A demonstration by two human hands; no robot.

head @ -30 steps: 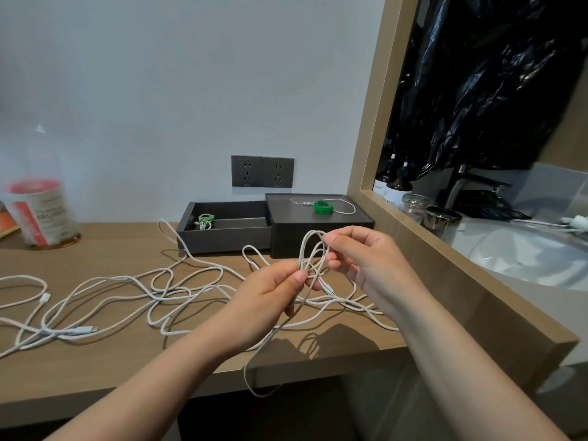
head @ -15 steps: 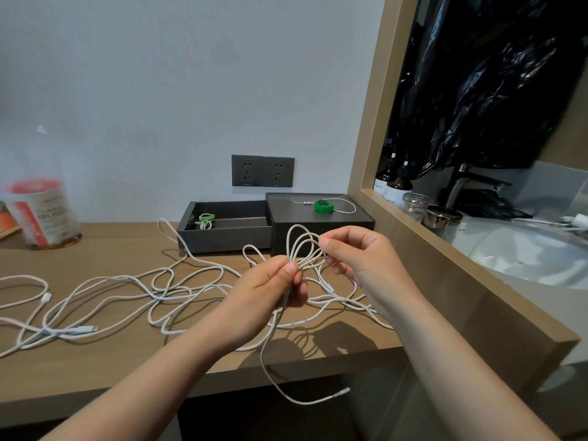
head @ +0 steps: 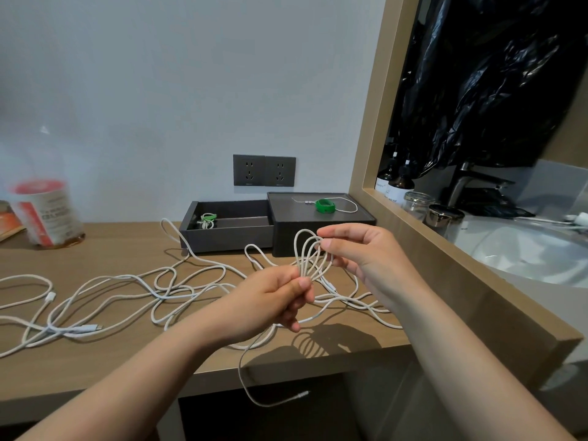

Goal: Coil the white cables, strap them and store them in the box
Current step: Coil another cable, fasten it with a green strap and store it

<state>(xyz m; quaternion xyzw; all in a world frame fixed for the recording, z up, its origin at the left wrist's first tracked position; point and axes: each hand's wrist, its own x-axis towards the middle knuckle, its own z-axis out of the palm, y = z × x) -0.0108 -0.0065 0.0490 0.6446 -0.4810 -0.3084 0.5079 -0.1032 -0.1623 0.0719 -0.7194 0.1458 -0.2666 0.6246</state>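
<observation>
Above a wooden tabletop (head: 95, 249), the left hand (head: 276, 297) holds the base of several white cable loops (head: 304, 265) in a tight pinching grip. The right hand (head: 362, 253) pinches their tops. More white cables (head: 86, 328) sprawl on the tabletop near the open dark box (head: 229, 240).

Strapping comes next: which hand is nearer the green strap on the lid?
Right. The right hand is just in front of the green strap; the left hand sits farther back from it.
</observation>
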